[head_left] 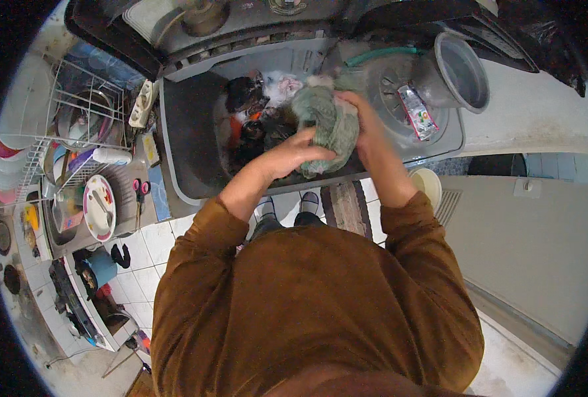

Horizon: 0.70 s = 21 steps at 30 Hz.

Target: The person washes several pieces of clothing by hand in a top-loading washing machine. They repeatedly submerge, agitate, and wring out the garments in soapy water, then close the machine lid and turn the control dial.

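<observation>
Both my hands hold a bunched, wet-looking grey-green cloth [327,122] over the right side of a washing machine's tub [191,132]. My left hand [298,153] grips its lower left side, fingers curled over the fabric. On the upper right of the bundle, my right hand [359,119] is closed around its edge. Dark, orange and white laundry [248,122] lies in the tub to the left of the cloth. What kind of garment the cloth is cannot be made out.
Right of the tub stand a grey bucket [462,73] and a shiny packet [416,112] on the machine's top. A green hose [383,54] runs behind. At left are a wire dish rack [85,106], a power strip [142,106], scissors [140,192] and a plate [100,221].
</observation>
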Each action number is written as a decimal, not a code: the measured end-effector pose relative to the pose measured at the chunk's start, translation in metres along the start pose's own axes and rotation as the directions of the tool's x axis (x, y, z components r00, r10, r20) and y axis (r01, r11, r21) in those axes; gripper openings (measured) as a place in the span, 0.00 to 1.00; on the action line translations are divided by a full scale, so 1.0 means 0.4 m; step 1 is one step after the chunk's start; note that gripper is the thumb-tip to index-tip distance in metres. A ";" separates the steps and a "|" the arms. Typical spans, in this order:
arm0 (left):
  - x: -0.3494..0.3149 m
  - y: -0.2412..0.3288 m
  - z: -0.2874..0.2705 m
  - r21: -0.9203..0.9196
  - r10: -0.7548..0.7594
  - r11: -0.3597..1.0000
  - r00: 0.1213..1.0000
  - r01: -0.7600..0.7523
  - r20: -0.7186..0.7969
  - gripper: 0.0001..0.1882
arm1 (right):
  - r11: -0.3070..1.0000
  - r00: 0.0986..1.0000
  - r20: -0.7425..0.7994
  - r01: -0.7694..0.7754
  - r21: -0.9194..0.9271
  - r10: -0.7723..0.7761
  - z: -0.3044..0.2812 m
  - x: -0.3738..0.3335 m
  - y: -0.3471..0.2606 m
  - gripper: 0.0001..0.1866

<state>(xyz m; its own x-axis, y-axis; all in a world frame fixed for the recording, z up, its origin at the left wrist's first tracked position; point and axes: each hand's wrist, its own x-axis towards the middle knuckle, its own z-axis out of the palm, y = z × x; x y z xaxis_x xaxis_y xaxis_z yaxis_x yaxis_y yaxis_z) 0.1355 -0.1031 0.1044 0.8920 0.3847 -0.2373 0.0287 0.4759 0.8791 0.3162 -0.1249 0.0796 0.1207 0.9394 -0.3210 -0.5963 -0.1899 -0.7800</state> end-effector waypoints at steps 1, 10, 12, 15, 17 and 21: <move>0.002 -0.011 0.007 -0.045 -0.009 0.999 1.000 0.009 0.005 0.31 | 0.997 0.996 -0.054 0.072 -0.024 -0.073 0.020 -0.010 -0.036 0.20; 0.211 -0.188 0.040 0.665 0.217 0.746 0.933 0.030 -0.286 0.40 | -0.208 0.945 0.079 0.012 -0.978 -0.318 -0.177 0.022 -0.163 0.39; 0.209 -0.189 0.044 0.700 0.214 0.713 0.938 0.042 -0.274 0.42 | 0.331 0.967 0.123 0.193 -0.924 -0.222 -0.199 0.019 -0.209 0.40; 0.208 -0.177 0.068 0.772 0.250 0.627 0.912 0.103 -0.325 0.45 | 0.602 0.929 -0.091 0.156 -0.783 -0.359 -0.173 0.053 -0.240 0.33; 0.217 -0.167 0.091 0.732 0.283 0.677 0.892 0.076 -0.353 0.46 | -0.005 0.796 0.133 0.162 -0.987 -0.591 -0.175 0.160 -0.153 0.31; 0.228 -0.169 0.108 0.660 0.512 0.745 0.713 -0.093 -0.478 0.48 | -0.210 0.820 0.290 0.211 -0.955 -0.493 -0.128 0.181 -0.111 0.26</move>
<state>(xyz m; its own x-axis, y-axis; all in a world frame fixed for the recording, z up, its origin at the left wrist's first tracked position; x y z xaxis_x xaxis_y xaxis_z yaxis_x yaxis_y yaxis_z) 0.2345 -0.1343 0.0412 0.4354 0.8964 0.0834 0.2364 -0.2032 0.9502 0.3920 -0.0631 0.0634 0.1626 0.9471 0.2767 0.9084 -0.0342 -0.4167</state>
